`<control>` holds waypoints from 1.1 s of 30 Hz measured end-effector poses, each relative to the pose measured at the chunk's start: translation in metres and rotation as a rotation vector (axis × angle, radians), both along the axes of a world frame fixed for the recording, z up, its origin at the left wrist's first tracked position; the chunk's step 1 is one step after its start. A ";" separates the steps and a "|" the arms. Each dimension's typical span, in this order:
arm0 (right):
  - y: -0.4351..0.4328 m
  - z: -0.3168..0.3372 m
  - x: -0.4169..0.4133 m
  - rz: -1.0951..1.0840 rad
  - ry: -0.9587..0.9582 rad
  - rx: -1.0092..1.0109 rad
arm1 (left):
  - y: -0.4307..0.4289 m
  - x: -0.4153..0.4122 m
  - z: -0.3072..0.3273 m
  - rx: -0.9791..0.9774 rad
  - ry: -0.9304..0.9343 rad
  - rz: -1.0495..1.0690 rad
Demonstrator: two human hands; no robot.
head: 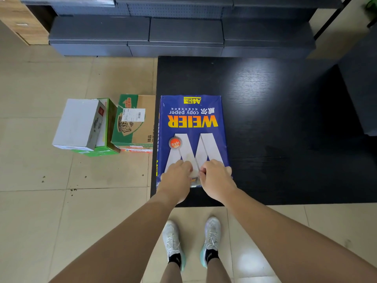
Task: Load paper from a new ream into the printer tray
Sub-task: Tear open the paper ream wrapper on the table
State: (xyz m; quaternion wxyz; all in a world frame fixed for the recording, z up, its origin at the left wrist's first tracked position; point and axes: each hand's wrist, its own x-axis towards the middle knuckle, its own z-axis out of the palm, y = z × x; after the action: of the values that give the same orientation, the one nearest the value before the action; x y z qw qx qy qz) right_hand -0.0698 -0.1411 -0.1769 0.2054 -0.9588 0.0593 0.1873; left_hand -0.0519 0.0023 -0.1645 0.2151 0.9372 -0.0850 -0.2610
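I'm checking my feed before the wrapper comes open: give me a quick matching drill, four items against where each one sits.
Items:
1. WEIER copy paper ream
2. white box
3. both hands
4. grey storage boxes

Places:
A. stacked along the far side, beyond the table
B. on the floor, atop a green carton, left of the table
C. flat on the black table, near its left edge
D. at the ream's near end, pinching the wrapper

Pairs: 1-C, 2-B, 3-D, 4-A
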 end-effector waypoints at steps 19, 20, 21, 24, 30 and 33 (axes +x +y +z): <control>-0.012 0.008 -0.042 0.194 -0.262 0.133 | 0.012 -0.036 0.002 -0.187 -0.168 0.024; -0.013 0.009 -0.043 0.174 -0.268 0.148 | 0.013 -0.038 0.004 -0.202 -0.175 0.033; -0.013 0.009 -0.045 0.159 -0.279 0.164 | 0.013 -0.040 0.006 -0.216 -0.186 0.040; -0.014 0.009 -0.053 0.105 -0.331 0.209 | 0.013 -0.043 0.012 -0.243 -0.212 0.055; -0.006 0.004 -0.073 0.037 -0.366 0.173 | 0.014 -0.054 0.009 -0.185 -0.216 -0.005; -0.004 -0.004 -0.083 -0.001 -0.349 0.182 | 0.015 -0.063 0.001 -0.168 -0.156 -0.005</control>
State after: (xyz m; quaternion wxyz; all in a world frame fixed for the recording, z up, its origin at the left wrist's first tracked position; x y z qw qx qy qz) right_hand -0.1532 -0.1454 -0.1807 0.2986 -0.9541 0.0060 0.0224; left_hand -0.1145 0.0170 -0.1635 0.2852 0.9331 -0.1253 -0.1798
